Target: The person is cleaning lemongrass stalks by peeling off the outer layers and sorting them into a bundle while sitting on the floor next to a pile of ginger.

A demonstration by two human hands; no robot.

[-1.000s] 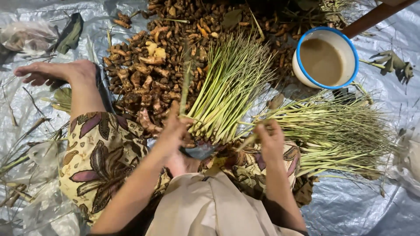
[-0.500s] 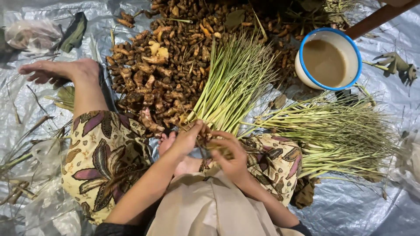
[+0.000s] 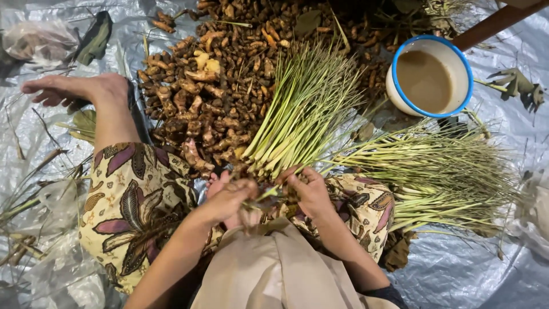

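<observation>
Left hand (image 3: pixel 229 197) curled, fingers closed on a thin green stalk (image 3: pixel 264 196) at the butt end of the lemongrass bundle (image 3: pixel 300 109), over the lap. Right hand (image 3: pixel 311 191) also curled, pinching the same stalk. White enamel bowl (image 3: pixel 430 74), blue rim, holds murky brown liquid; stands beyond, beside brown rhizomes (image 3: pixel 229 86).

A crumpled clear plastic bag (image 3: pixel 37 41) lies at the far left on the silvery sheet (image 3: pixel 469 269), holding something brownish that cannot be made out. More crumpled clear plastic wrapping (image 3: pixel 60 260) sits at the near left beside the patterned cloth, and a whitish plastic bag (image 3: pixel 534 220) shows at the right edge, cut off by the frame. No labels, signs or screens are in sight.
</observation>
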